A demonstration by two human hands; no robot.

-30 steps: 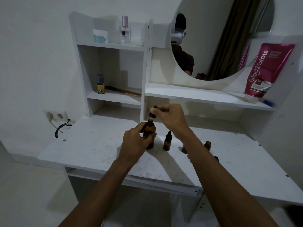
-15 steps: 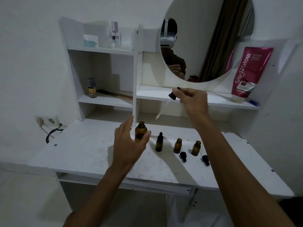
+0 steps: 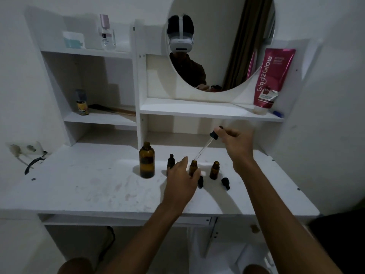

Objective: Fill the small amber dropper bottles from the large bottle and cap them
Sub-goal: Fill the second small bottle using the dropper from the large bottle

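Amber and uncapped, the small bottle (image 3: 193,167) is gripped by the left hand (image 3: 180,181) — the right hand (image 3: 238,144) pinches a dropper (image 3: 205,145) at its mouth, contents unclear.

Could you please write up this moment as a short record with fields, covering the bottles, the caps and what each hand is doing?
large bottle: open, upright on the desk
capped small bottle: upright, partly behind the left hand
middle small bottle: open, steadied by the left hand
right small bottle: open, standing free
loose caps: two, lying on the desk in front of the open bottles
right hand: holds the dropper, tilted, tip at the middle bottle's mouth
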